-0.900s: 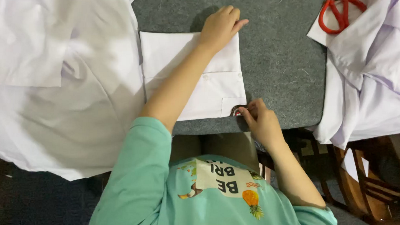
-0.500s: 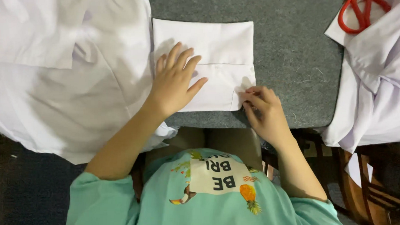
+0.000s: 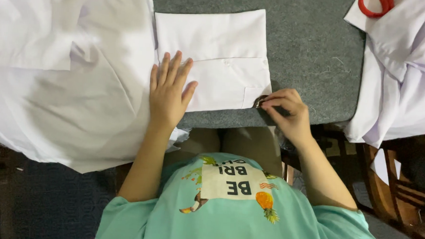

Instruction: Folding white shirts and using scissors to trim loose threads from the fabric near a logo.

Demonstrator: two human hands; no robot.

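I see the left hand (image 3: 168,93) spread flat on the folded white cotton shirt sleeve (image 3: 213,59) on the grey felt table (image 3: 308,47). The right hand (image 3: 285,111) pinches a small dark tool (image 3: 259,101) at the cuff corner; I judge trimming underway, needing steady cloth.

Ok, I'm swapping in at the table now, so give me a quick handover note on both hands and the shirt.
Left hand: flat, fingers spread, pressing the white shirt sleeve on the grey table.
Right hand: pinching a small dark tool at the cuff's lower right corner.
Done: sleeve laid flat.
Left: the work at that corner.
Nearby: more white shirts, red scissors top right.
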